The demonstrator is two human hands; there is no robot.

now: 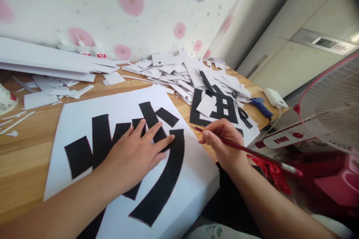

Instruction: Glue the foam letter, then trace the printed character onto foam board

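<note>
My left hand (140, 143) lies flat with its fingers spread over black cut-out strips on a white sheet (75, 119). Beneath it the palm hides part of the strips. A curved black strip (168, 179) runs down to the right of that hand, and a small black piece (167, 117) lies above its fingertips. Off the sheet's right edge, my right hand (224, 140) grips a pencil (252, 152) with a dark red shaft. Its sharpened tip points left, and the pink eraser end points right.
White scraps (174, 69) are heaped at the back, beside a black cut-out with square holes (230, 108). Scissors (244, 114), a blue glue gun (260, 106) and a white box (275, 98) lie to the right. A fan (333, 101) stands at far right; long white boards (42, 58) lie at back left.
</note>
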